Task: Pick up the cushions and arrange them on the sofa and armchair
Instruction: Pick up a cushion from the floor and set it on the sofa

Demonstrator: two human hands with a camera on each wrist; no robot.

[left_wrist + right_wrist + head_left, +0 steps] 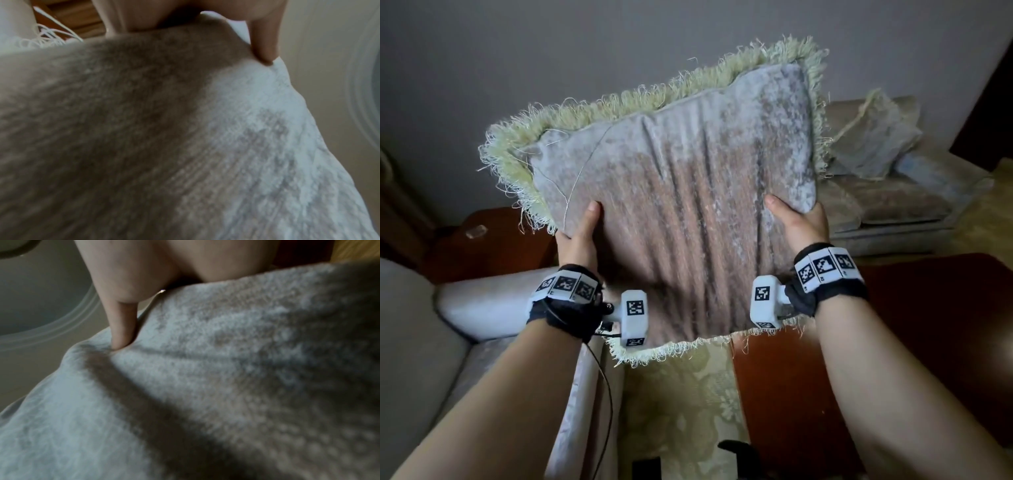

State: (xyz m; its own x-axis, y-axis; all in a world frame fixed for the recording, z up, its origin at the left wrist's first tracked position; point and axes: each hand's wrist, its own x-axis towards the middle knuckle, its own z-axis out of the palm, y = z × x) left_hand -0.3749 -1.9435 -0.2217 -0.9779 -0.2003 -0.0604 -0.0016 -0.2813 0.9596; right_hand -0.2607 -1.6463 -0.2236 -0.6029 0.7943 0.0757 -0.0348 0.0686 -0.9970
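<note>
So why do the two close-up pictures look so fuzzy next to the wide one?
Head view: dim room, but the fringed grey velvet cushion is fairly sharp. Left wrist and right wrist views: the fabric sits right against the lens, so it is blurred and shadowed.

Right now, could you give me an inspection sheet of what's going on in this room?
Surface: patterned pale carpet below; reddish-brown table at right.
Job's things: fringed cushion held up in the air; second cushion leans on the armchair; sofa at left.
Clutter: small clear object on a wooden side table.
Grippers: left hand and right hand grip the held cushion's sides, thumbs on the front.
Cables: thin black wire hangs from the left wrist.
Surroundings: plain grey wall.
</note>
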